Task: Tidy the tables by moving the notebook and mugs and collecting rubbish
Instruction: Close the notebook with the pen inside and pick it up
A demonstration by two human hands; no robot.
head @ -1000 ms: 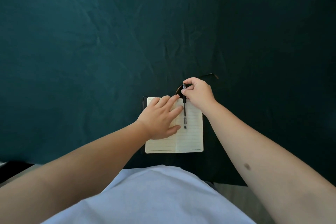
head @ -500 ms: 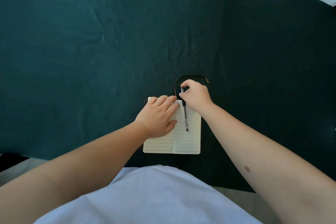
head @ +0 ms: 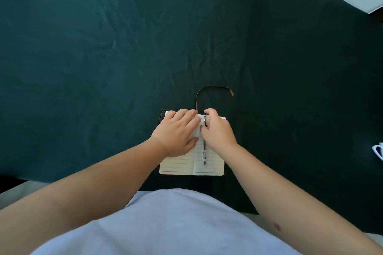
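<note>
Fingers (head: 204,128) apparently pinch pen (head: 204,154).

Pen (head: 204,151) on open notebook (head: 211,166), ribbon (head: 209,89) behind, mug (head: 378,151) far right.

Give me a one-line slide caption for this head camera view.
Left hand rests flat on an open lined notebook while the right hand grips a pen lying on it.
</note>
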